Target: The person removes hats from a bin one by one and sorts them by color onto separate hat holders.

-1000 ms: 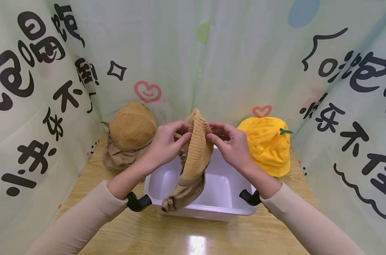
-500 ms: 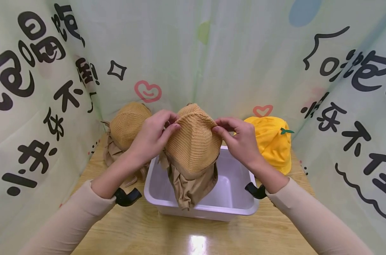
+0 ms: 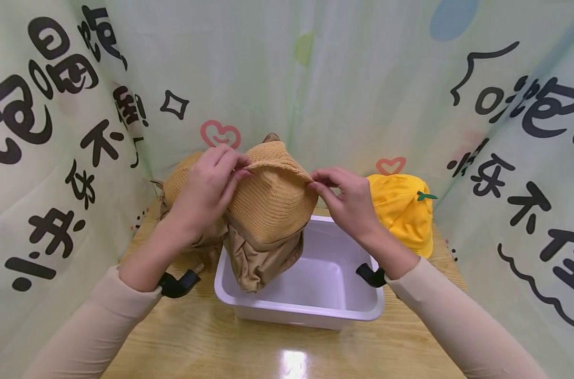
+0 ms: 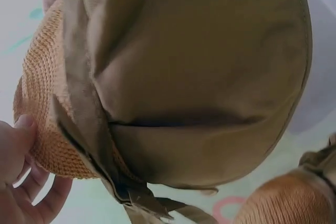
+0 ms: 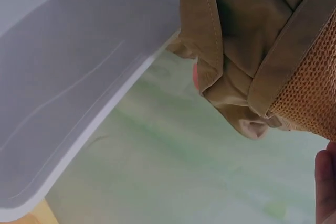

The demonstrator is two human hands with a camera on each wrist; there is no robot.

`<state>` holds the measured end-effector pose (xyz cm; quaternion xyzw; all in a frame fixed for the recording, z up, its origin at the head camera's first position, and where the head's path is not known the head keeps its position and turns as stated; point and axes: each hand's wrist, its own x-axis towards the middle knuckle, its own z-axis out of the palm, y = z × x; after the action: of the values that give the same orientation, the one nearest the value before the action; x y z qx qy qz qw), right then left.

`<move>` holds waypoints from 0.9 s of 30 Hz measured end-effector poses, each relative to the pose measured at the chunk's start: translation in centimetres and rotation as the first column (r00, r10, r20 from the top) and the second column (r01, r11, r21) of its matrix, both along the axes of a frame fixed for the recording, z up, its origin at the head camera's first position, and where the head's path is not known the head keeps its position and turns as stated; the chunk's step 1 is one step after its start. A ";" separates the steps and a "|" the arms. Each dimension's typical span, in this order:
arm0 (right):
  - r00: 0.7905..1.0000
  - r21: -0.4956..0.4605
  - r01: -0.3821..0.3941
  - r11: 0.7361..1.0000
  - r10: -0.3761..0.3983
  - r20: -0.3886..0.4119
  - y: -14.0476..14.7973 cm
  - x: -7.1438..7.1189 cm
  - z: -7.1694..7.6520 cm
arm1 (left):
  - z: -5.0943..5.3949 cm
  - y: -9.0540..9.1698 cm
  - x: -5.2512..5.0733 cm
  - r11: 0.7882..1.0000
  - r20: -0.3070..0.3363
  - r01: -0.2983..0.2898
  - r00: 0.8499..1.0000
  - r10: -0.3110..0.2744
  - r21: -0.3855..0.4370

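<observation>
In the head view, a sun hat (image 3: 274, 202) with a tan knitted crown and a brown cloth brim is held up over the left part of a pale lilac tub (image 3: 322, 279). My left hand (image 3: 211, 184) pinches the crown's left side between thumb and fingers. The right hand (image 3: 347, 202) pinches the crown on the right. The brim (image 4: 210, 77) hangs below, filling much of the left wrist view, with a cloth strap (image 4: 84, 150) along its band. In the right wrist view, only a few fingers (image 5: 324, 182) show at the knitted edge.
A similar tan hat (image 3: 177, 181) sits on the wooden table (image 3: 230, 347) at the left, partly behind my left hand. Right of the tub rests a yellow hat (image 3: 402, 216) with a green sprout. A printed curtain (image 3: 343, 79) surrounds the back and sides.
The held hat turned from edge-on to show its broad crown, then moved left and slightly up. Both hands spread apart, and the left hand now covers more of the other tan hat.
</observation>
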<state>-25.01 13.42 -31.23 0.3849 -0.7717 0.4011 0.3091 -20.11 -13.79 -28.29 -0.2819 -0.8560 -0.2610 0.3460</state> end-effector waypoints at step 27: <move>0.996 -0.065 -0.084 0.994 0.085 0.003 -7.5 -2.0 0.8 | 1.7 -5.4 -0.3 0.983 -0.301 -0.182 0.936 0.182 0.025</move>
<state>-26.97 5.87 -30.42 0.4057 -0.7423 0.4397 0.3018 -20.44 -19.20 -26.61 -0.2385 -0.8159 -0.1805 0.4948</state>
